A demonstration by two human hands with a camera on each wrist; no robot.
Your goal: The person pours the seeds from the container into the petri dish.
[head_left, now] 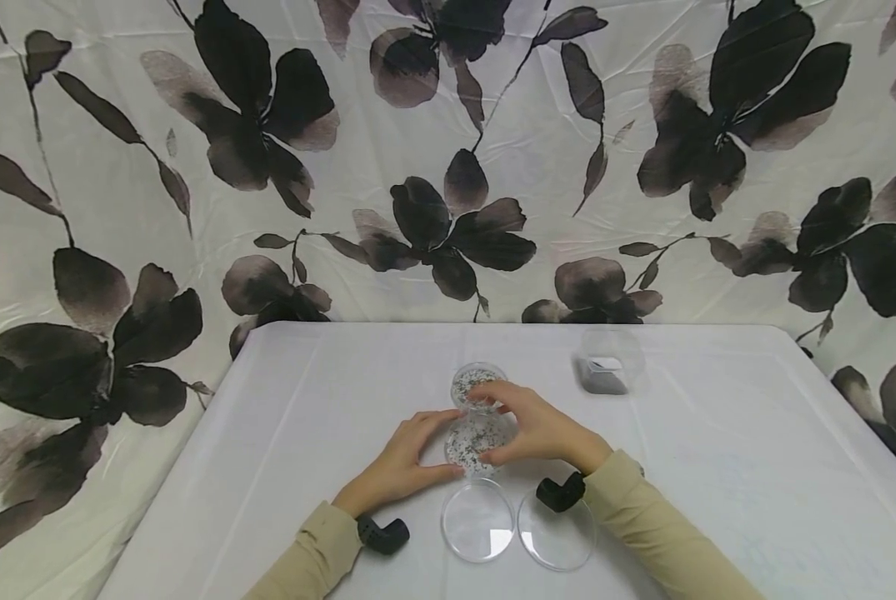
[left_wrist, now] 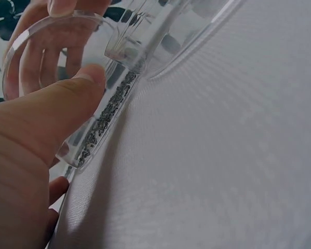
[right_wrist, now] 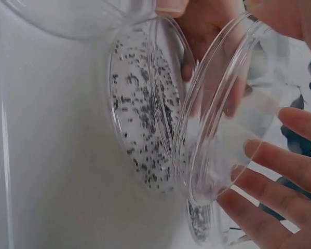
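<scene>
A clear petri dish (head_left: 464,450) strewn with small dark bits stands on the table; its layer of bits (left_wrist: 104,122) shows edge-on in the left wrist view. My left hand (head_left: 410,462) curves round its left side, thumb and fingers at the rim. With thumb and spread fingers, my right hand (head_left: 541,427) holds a clear petri dish lid (right_wrist: 222,124) by its edge. This lid is tilted above the dish, and its rim shows as several bright lines. Just behind is a second dish (head_left: 463,385) with similar dark bits, partly hidden by my right fingers.
Two clear round dish parts, a left one (head_left: 479,523) and a right one (head_left: 556,537), lie side by side nearest me. A small grey-bottomed item (head_left: 603,381) and a faint clear disc (head_left: 628,350) lie at the back right. A floral cloth (head_left: 417,125) hangs behind the white table (head_left: 327,375).
</scene>
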